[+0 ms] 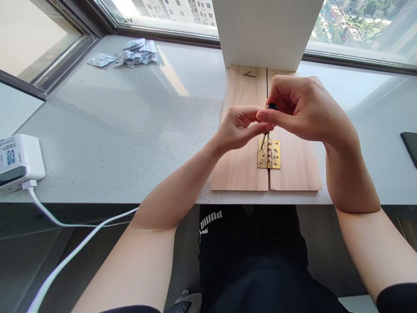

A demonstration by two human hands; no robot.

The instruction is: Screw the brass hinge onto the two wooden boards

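Black trousers front the brass hinge, just below the left hand.

This is prob. a room in a home or apt., high above the ground; which room exactly, I cannot tell. At the top of the frame there are windows, and through them one sees a tall bldg. at upper left of centre, and small roofs w/ trees far below at upper right. A pale speckled stone counter runs along the windows, w/ a white charger block at the left edge.
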